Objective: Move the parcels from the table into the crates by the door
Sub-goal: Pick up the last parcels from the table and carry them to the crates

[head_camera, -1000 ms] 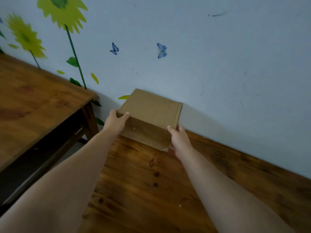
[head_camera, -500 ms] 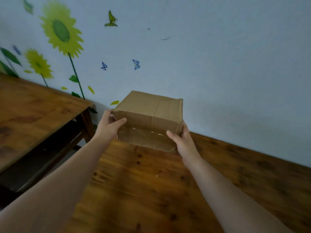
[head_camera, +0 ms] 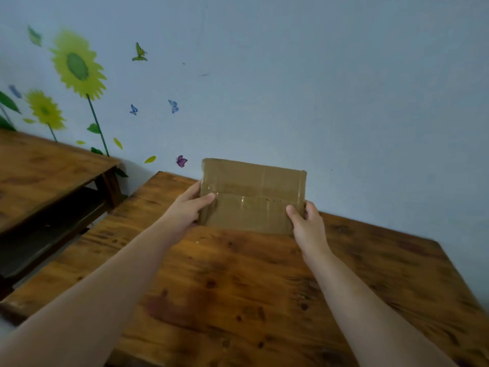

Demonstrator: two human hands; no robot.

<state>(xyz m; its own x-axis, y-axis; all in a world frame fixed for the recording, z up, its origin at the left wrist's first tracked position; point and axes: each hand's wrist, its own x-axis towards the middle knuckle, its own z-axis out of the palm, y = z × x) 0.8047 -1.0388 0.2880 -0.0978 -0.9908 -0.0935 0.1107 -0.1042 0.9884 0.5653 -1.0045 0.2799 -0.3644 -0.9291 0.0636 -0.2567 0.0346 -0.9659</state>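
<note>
Since earlier, parcel (head_camera: 252, 197) was raised and tilted; left hand (head_camera: 188, 207) and right hand (head_camera: 307, 226) were clamped round its sides, likely for balanced carrying.

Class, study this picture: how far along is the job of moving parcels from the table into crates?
Done: nothing shown; no crates are in view. In hand: the left hand and right hand grip one taped cardboard parcel by its sides over the wooden table. Left: carrying it to a crate.

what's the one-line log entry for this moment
object: brown taped cardboard parcel | left grip: holds left edge | right grip: holds right edge | position: above brown wooden table | crates: not in view
</note>
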